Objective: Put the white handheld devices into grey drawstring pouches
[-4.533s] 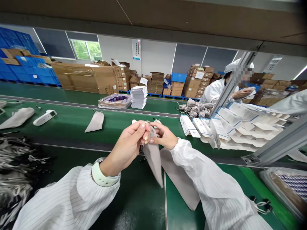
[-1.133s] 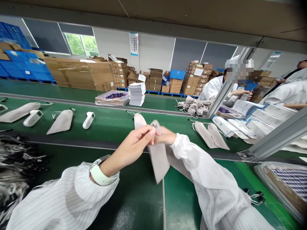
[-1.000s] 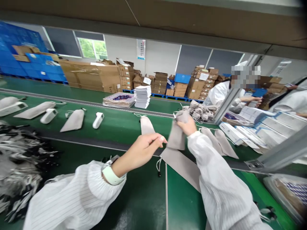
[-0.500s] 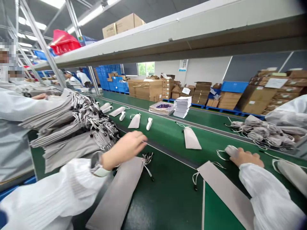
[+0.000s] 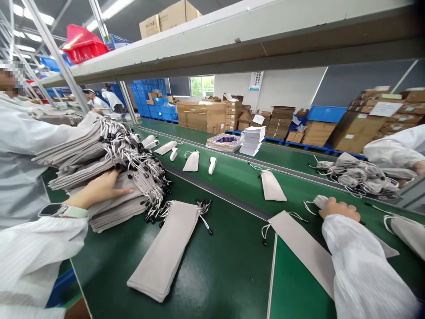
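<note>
While left hand [image 5: 102, 189] lies flat, fingers spread, on pouch stack [image 5: 109, 177] at counter's [image 5: 232, 274] left, right hand [image 5: 338, 208] grips a filled pouch [image 5: 319, 201] on the belt [image 5: 239, 181], fingers curled over it.

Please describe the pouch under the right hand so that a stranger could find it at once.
Follow the green belt to its near right part. There the right hand presses a filled grey pouch. Unlike the flat pouch beside it, it bulges.
</note>
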Demonstrator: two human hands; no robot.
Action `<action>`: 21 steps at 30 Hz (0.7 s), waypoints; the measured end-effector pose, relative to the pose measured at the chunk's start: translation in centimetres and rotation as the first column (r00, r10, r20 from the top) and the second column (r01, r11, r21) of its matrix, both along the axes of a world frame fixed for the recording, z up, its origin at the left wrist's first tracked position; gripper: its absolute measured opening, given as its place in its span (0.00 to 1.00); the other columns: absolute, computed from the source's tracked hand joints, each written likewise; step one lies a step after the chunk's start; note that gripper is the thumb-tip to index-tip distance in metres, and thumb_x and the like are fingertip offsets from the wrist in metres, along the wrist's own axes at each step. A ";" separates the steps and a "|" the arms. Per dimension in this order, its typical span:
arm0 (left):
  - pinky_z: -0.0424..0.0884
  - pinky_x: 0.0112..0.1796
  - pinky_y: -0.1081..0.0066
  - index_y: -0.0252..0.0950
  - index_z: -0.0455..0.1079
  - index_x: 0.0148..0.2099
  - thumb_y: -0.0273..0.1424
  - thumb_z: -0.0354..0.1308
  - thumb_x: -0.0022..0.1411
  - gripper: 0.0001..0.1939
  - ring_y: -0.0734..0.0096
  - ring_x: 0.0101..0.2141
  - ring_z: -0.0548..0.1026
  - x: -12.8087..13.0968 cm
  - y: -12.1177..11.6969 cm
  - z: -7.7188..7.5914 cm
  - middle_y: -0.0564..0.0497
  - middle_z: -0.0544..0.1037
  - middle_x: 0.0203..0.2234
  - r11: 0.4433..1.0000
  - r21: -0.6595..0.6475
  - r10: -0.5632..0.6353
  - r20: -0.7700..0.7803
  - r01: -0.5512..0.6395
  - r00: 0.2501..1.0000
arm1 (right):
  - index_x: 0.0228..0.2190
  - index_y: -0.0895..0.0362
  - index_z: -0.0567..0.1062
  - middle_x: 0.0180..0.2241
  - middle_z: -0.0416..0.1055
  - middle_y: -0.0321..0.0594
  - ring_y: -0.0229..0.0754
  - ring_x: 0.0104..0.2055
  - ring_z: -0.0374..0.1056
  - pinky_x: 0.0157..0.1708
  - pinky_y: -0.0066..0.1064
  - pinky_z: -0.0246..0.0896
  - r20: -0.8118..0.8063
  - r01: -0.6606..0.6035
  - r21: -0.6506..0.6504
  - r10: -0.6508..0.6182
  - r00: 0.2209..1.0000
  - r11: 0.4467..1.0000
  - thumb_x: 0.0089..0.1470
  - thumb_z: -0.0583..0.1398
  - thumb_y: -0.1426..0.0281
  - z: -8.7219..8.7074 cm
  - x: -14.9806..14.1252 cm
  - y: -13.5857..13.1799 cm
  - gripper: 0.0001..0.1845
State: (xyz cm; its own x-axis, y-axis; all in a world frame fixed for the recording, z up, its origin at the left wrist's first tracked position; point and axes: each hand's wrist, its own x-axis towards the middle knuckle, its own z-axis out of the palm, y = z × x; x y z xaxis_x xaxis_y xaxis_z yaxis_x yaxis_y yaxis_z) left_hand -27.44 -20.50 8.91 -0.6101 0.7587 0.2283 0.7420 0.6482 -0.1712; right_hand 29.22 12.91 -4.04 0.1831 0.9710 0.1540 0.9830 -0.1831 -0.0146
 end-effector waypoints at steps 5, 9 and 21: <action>0.57 0.27 0.76 0.36 0.56 0.30 0.48 0.47 0.51 0.18 0.65 0.30 0.68 4.2 -2.1 1.5 0.52 0.69 0.26 0.981 -0.099 -0.163 0.058 0.168 0.985 | 0.36 0.57 0.66 0.41 0.59 0.63 0.66 0.44 0.55 0.32 0.52 0.46 -0.044 0.033 0.012 -0.032 0.998 0.999 0.40 0.54 0.63 0.8 0.1 -0.6 0.19; 0.49 0.21 0.75 0.38 0.55 0.29 0.40 0.43 0.56 0.11 0.66 0.28 0.68 11.1 -4.2 3.4 0.53 0.67 0.26 0.993 -0.070 -0.104 -0.196 0.092 0.975 | 0.41 0.64 0.64 0.48 0.51 0.68 0.70 0.50 0.46 0.41 0.58 0.36 -0.072 -0.006 0.192 0.021 0.997 0.981 0.42 0.54 0.60 4.8 -3.0 -2.4 0.26; 0.62 0.31 0.63 0.32 0.53 0.55 0.23 0.42 0.55 0.23 0.56 0.39 0.66 30.7 3.8 -1.5 0.36 0.65 0.46 0.659 0.075 -0.696 -0.317 0.749 0.644 | 0.43 0.56 0.61 0.39 0.68 0.46 0.47 0.40 0.65 0.36 0.37 0.61 -0.997 -0.929 0.075 0.027 -0.070 0.363 0.40 0.55 0.49 10.6 -14.5 -15.2 0.32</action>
